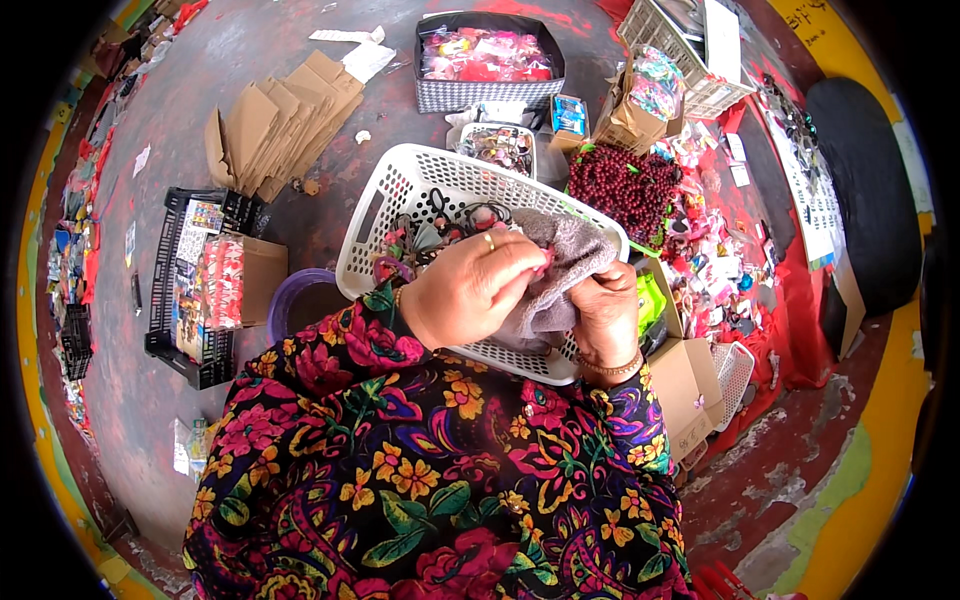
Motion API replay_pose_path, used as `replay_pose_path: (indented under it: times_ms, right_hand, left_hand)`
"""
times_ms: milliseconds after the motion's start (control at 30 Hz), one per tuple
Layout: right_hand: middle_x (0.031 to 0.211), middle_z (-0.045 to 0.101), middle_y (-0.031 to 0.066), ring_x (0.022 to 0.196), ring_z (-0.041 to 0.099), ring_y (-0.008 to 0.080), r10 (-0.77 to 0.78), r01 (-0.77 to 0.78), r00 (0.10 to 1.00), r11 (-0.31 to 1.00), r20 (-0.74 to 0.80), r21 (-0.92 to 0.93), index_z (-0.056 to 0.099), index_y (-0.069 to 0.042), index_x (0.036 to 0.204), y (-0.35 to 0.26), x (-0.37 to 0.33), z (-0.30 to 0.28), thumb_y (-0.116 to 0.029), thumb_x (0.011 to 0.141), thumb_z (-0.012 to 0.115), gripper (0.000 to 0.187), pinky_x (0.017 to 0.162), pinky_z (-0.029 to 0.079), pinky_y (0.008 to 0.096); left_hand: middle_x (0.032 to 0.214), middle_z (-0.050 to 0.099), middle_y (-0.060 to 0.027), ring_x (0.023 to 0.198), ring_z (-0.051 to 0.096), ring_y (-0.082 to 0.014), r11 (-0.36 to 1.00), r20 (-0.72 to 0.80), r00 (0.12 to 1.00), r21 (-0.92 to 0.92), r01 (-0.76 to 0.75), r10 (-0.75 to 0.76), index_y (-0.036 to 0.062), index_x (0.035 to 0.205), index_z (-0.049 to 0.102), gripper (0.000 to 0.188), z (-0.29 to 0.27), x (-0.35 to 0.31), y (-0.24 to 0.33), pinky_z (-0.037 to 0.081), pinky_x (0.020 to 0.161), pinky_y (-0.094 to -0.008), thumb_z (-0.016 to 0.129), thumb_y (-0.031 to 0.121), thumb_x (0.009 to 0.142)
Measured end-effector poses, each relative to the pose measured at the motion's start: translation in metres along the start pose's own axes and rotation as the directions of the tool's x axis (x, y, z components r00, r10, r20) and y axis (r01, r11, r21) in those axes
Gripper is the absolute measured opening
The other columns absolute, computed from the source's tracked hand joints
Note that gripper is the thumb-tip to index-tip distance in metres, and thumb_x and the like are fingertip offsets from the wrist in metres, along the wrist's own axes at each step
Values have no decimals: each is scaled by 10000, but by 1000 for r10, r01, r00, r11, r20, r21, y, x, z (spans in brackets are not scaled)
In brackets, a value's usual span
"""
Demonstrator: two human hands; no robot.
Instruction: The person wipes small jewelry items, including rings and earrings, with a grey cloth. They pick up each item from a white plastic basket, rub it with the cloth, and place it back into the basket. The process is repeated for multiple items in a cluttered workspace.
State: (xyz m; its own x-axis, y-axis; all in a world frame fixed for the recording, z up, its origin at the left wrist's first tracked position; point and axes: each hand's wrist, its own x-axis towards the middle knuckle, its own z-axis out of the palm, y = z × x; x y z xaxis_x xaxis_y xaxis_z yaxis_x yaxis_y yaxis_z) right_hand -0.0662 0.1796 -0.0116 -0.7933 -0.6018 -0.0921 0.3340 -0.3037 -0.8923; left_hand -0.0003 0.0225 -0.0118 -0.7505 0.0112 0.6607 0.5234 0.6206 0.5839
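Note:
My right hand (606, 312) grips a grey-mauve fuzzy cloth (572, 262) by its right side, above a white perforated plastic basket (398, 160). From the left, my left hand (468, 288), with a ring on one finger, is closed in a pinch at the cloth. A small pink-red thing (544, 262) peeks out at its fingertips, too little of it visible to name. Inside the basket, partly hidden by my hands, lie black hair ties (438, 205) and small pink and grey pieces.
Past the basket stand a small white tray (530, 165) of trinkets and a checked fabric bin (490, 97) of bagged items. Dark red beads (625, 190) are heaped to the right. Leftward are a purple bucket (277, 305), a black crate (170, 270) and flattened cardboard (290, 125).

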Motion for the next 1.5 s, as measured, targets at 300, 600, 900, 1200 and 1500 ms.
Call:
replay_pose_path:
  times_ms: [300, 600, 900, 1200, 1500]
  right_hand:
    - [869, 644, 50, 760, 599, 119, -94, 82, 995, 970, -38, -231, 624, 0, 935, 6, 1, -6, 5, 813, 553, 141, 707, 484, 249]
    - [875, 628, 53, 756, 594, 123, -47, 51, 997, 997, -60, 59, 593, 0, 967, 3, 3, -12, -68, 854, 537, 144, 697, 491, 260]
    - [931, 613, 50, 823, 579, 116, -56, 61, 997, 990, 44, -129, 564, 8, 1024, -3, 0, -19, -89, 833, 583, 215, 738, 478, 260]
    - [923, 612, 16, 850, 552, 80, -93, 173, 976, 877, 194, -448, 579, -14, 1012, -4, -2, -8, 34, 743, 574, 273, 752, 451, 230]
    - [865, 616, 0, 799, 551, 68, 67, -39, 992, 968, 105, -247, 596, -21, 948, -6, 1, -6, -24, 758, 628, 193, 729, 454, 224]
  left_hand:
    - [936, 580, -58, 845, 574, -89, 618, 237, 818, -555, 556, -523, -10, 1061, 482, 293, 0, 0, 8, 469, 763, -235, 544, -58, 778]
    - [929, 582, -71, 837, 576, -126, 246, 411, 709, -739, 627, -573, -12, 1036, 502, 191, -11, 4, -5, 463, 751, -249, 500, -22, 845]
    - [911, 591, -66, 770, 565, -108, 174, 465, 677, -737, 653, -571, -19, 1003, 545, 171, -23, 5, -6, 464, 689, -231, 530, 5, 835]
    - [862, 585, -41, 719, 559, -81, 342, 456, 727, -669, 660, -513, 15, 1000, 486, 193, -18, 5, 4, 465, 627, -214, 549, -21, 821]
    - [808, 606, -87, 763, 620, -155, 907, 292, 920, -251, 338, -262, 3, 960, 468, 181, -18, 9, 18, 477, 651, -260, 538, -44, 801]
